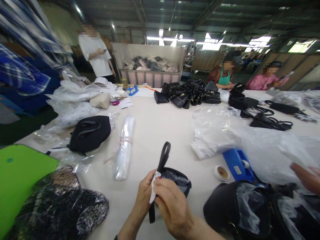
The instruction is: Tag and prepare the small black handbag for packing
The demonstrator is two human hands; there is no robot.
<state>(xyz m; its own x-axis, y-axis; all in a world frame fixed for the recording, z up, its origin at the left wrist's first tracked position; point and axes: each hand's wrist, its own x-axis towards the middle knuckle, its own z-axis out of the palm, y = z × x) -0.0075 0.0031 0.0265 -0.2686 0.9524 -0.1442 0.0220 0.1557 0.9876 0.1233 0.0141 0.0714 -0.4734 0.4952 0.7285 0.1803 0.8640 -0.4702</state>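
Black and small, a fabric pouch with crinkled clear plastic stuffing (175,180) sits on the white surface (155,133) right in front of the person, its black strap (163,156) rising in a loop above it. The left hand (143,195) grips the strap where it meets the pouch, fingers closed around it. The right hand (172,205) is closed too, pinching a small white paper tag (153,190) against the strap, so the two hands touch each other.

Just right of the pouch lie a small roll of tape (221,172) and a blue tape dispenser (237,165), with loose clear plastic bags (250,140) behind them. A larger black bag stuffed with plastic (235,206) sits at the lower right, and another person's hand (306,178) comes in from the right edge. To the left lie a tied roll of clear plastic bags (123,146), a black bag in a plastic wrapper (90,133), a speckled dark fabric piece (62,203) and a green board (17,180). Far across the surface is a heap of black bags (190,93), with two seated people behind it and one standing person at the left.
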